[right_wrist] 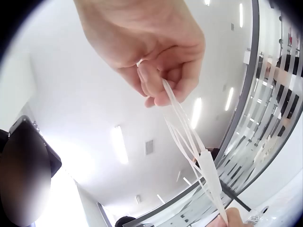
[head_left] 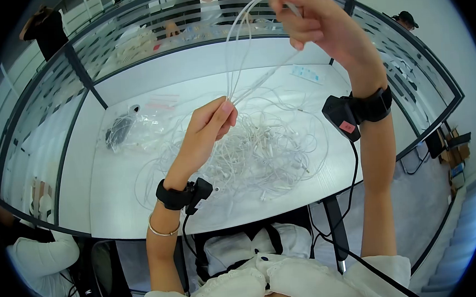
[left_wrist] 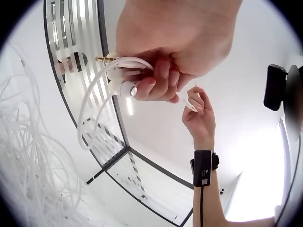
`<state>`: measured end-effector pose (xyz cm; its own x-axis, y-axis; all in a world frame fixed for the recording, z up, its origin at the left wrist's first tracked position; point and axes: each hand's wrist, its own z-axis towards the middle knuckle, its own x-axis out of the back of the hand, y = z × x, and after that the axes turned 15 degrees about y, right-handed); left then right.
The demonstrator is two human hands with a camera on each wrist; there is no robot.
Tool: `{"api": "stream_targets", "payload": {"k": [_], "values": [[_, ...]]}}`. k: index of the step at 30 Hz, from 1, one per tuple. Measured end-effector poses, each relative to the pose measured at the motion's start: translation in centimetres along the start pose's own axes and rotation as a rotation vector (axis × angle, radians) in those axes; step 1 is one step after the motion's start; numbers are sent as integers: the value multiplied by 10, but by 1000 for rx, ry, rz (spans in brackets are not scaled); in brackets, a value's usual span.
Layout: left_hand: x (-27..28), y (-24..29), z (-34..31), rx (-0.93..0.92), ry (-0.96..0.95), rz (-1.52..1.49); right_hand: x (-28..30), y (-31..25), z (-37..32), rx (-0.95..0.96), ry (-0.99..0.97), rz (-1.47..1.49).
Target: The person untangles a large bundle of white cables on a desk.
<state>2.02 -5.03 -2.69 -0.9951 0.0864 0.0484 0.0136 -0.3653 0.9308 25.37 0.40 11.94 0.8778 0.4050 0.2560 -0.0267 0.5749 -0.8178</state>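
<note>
My left hand (head_left: pixel 209 126) grips one end of white wired earphones (left_wrist: pixel 127 89) over the table. A gold-tipped plug (left_wrist: pixel 107 59) and a white earbud stick out beside its curled fingers in the left wrist view. Higher up and to the right, my right hand (head_left: pixel 317 24) pinches the looped white cable (right_wrist: pixel 182 113) between thumb and fingers. The strands run between both hands, with a slim white sleeve-like piece (right_wrist: pixel 209 170) along them near the left hand. Below lies a tangled heap of white cables (head_left: pixel 260 152).
A clear plastic bag (head_left: pixel 144 124) with something dark by it lies at the table's left. A pale blue-and-white sheet (head_left: pixel 307 73) lies at the back right. Glass partition panels (head_left: pixel 133 46) rim the white table (head_left: pixel 118 194). Several people are beyond and beside it.
</note>
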Motion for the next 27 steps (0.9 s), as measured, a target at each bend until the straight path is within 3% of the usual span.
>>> {"api": "stream_targets", "payload": {"k": [2,8,14,20,27], "values": [[0,2,-1,-25,-5,50,-1,1,-4,13,30,-124],[6,-1,-3,2,42,-12,-1,14,-5,44,141,-30],[11,0,-2,47,-27,-76,-19,-11,-1,-143,204,-15],[6,-4,-2,61,-53,-55,-23,-20,7,70,182,-474],[5,-10,-2,80,-38,-50,-20,-37,13,29,108,-740]]}}
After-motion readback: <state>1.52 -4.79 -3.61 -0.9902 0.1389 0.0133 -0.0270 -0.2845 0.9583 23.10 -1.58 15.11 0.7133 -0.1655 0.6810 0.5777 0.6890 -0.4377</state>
